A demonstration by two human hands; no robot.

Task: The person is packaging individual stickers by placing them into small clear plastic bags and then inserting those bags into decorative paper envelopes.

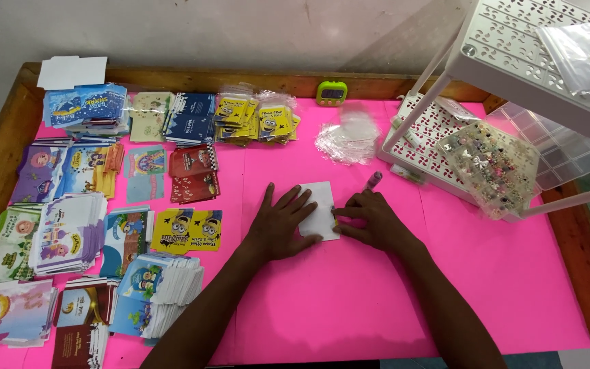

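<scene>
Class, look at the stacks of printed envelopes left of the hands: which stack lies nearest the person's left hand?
The yellow cartoon-printed stack, just left of the left hand. The red, blue and purple stacks all lie farther away.

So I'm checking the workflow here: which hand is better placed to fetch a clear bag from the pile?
Probably the right hand: the clear bags lie closer ahead of it, while the left hand lies flat on the white envelope.

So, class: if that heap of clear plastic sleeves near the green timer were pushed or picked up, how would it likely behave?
The clear plastic sleeves look thin and crinkled, so probably floppy and very light. Their glossy film suggests they would slide apart when pushed. Heaped loosely on the pink table cover, they likely scatter rather than move together.
</scene>
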